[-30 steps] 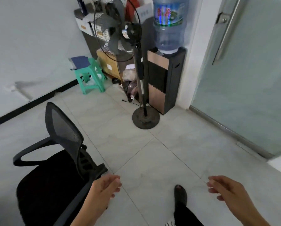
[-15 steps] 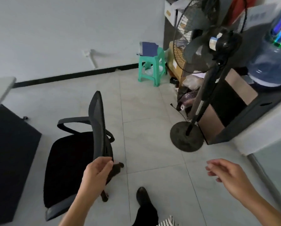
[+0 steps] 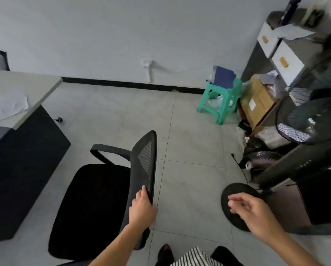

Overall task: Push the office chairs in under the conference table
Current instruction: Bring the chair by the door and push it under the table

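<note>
Left grip (image 3: pixel 141 208) is now closed on the top edge of the chair backrest (image 3: pixel 144 166), fingers curled over the mesh, where half a second ago it was only just reaching that edge. Right grip (image 3: pixel 251 210) hangs open and empty at lower right, above the fan base (image 3: pixel 235 191), touching nothing. The view has swung left since a second ago, so the desk (image 3: pixel 22 93) now fills the left of the frame, with the office chair (image 3: pixel 95 204) just beside its dark end panel, seat facing it. I judge the chair is lined up and held, ready for the push in; it is not yet under.

As for containers: white boxes (image 3: pixel 287 58) at upper right sit closed, contents unseen; a brown carton (image 3: pixel 256 100) below them is sealed; a green stool (image 3: pixel 221 98) carries a dark blue item.
</note>
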{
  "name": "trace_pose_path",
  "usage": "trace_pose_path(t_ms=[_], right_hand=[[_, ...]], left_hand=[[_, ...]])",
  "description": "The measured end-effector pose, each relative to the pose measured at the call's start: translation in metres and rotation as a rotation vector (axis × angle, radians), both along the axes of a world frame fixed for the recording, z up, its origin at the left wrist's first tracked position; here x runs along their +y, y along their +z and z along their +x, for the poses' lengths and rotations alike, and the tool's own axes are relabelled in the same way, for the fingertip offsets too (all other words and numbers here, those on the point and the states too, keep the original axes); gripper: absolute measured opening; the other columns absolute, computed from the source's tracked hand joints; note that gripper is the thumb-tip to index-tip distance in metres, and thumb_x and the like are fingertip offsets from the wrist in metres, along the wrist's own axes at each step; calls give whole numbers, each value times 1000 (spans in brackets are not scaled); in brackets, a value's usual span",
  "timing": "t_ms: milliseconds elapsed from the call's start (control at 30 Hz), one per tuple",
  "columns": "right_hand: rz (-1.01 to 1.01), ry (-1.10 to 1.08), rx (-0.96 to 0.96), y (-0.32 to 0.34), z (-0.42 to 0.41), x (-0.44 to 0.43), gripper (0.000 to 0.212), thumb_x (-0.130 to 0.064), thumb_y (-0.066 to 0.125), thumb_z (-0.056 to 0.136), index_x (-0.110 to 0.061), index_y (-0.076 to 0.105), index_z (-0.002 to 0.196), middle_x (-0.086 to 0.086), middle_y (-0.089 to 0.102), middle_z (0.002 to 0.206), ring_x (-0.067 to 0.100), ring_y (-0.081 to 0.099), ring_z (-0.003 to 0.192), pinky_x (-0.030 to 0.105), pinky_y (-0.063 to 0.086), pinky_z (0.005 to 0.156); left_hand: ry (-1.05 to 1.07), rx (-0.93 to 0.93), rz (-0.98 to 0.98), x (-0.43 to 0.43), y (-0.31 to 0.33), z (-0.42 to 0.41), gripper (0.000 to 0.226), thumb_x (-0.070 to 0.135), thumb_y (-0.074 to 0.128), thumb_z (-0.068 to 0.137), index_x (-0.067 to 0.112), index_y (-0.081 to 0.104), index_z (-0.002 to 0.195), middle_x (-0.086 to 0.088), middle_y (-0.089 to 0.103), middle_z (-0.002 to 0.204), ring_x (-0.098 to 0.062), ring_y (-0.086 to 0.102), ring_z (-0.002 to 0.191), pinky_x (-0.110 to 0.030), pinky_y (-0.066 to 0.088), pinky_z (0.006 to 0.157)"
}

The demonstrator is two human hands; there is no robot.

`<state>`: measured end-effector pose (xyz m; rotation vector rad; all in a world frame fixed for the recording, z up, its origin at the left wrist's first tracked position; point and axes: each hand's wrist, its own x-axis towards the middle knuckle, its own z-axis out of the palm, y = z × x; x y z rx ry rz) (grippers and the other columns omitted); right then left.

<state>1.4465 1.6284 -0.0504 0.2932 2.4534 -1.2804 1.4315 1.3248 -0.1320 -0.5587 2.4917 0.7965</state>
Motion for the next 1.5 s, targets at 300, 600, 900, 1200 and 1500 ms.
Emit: trace_pose_path(t_ms=[300,600,900,1200,1500], right_hand=[[413,663,331,-29,-195,-104,28,-34,59,88,-23,65,114,-2,65,116,19,57,112,30,44,84],[444,1315,608,-85,-271,-212,47,-55,43,84,-22,68,107,-2,70,108,22,61,107,39,38,100],[425,1350,821,-113,-283,-240,43,-40,35,84,-21,72,73,-5,72,79,20,66,80,33,38,82],[390,1324,876,-117,-286,-312,43,-38,34,84,-20,72,74,-4,72,79,19,66,80,33,42,82],[402,1228,840,-121,-226,-397,38,-40,35,83,-25,69,75,-7,70,78,18,64,78,33,42,80]], left_hand=[[79,37,6,-4,-3,9,74,32,49,85,33,11,148,8,25,156,-16,35,137,-34,41,105],[697,140,-309,32,1,71,90,79,-3,75,33,65,111,14,67,111,-7,59,102,-27,45,86],[915,90,-468,19,-6,60,53,56,31,83,23,69,70,8,64,67,-12,58,64,-25,42,59],[891,219,-471,-50,-16,60,44,48,37,82,20,68,67,8,62,63,-9,54,58,-20,38,56],[754,193,-603,-205,-15,105,49,49,30,80,19,66,70,4,63,68,-13,48,58,-24,32,56]])
